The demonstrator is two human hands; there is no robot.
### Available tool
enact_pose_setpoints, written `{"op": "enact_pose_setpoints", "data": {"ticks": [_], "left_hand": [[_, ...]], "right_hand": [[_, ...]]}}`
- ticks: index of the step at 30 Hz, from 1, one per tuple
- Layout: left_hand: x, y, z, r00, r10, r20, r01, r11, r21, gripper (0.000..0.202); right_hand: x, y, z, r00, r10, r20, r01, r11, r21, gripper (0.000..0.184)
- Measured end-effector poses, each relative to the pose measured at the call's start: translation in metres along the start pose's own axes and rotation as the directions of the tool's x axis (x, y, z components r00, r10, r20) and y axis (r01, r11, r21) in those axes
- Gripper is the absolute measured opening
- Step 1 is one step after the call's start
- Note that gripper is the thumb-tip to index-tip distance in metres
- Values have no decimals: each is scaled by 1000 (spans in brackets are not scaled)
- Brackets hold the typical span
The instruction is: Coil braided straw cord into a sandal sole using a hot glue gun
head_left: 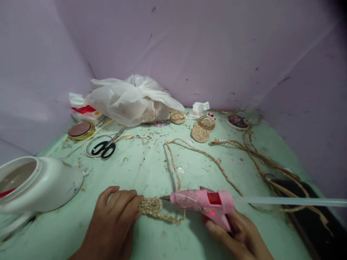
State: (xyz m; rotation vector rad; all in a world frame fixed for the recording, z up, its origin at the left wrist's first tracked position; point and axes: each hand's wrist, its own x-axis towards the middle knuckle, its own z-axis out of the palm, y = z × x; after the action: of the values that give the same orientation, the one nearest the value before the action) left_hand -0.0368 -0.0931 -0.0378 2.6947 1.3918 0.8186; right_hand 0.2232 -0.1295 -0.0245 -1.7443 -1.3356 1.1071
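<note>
My left hand (116, 216) pinches a small coiled sole of braided straw cord (151, 206) near the front of the table. In my right hand (230, 231) is a pink hot glue gun (202, 202) with a lit red light and a long clear glue stick out of its back. Its metal nozzle meets or nearly meets the coil's right edge; I cannot tell if they touch. From the coil, a loose braided cord (173, 162) passes behind the gun, runs up the table and bends to the right.
Scissors (108, 144), a round tin (80, 129) and a white jug (59, 184) lie left. A plastic bag (132, 101) sits at the back beside a finished straw slipper (202, 129), crumpled tissue (199, 109) and a round badge (238, 122). Straw strands (260, 159) cross the right side.
</note>
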Motion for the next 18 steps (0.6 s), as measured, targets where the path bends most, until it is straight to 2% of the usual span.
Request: {"op": "enact_pose_setpoints", "data": {"ticks": [4, 8, 10, 12, 18], "left_hand": [[1, -2, 1, 999, 44, 14, -44, 999, 4, 27], [0, -3, 4, 998, 58, 18, -58, 998, -18, 27], [-1, -3, 4, 998, 59, 20, -58, 998, -36, 28], [-2, -3, 4, 998, 59, 20, -59, 998, -39, 28], [1, 1, 3, 999, 37, 0, -37, 997, -67, 28]], "right_hand": [[2, -2, -2, 996, -2, -94, 8, 998, 69, 28], [20, -8, -21, 988, -33, -151, 42, 997, 57, 26], [38, -14, -33, 992, -20, -121, 29, 997, 69, 26], [61, -20, -40, 987, 5, -158, 7, 997, 75, 27], [129, -30, -36, 971, -10, -239, -12, 996, -89, 28]]}}
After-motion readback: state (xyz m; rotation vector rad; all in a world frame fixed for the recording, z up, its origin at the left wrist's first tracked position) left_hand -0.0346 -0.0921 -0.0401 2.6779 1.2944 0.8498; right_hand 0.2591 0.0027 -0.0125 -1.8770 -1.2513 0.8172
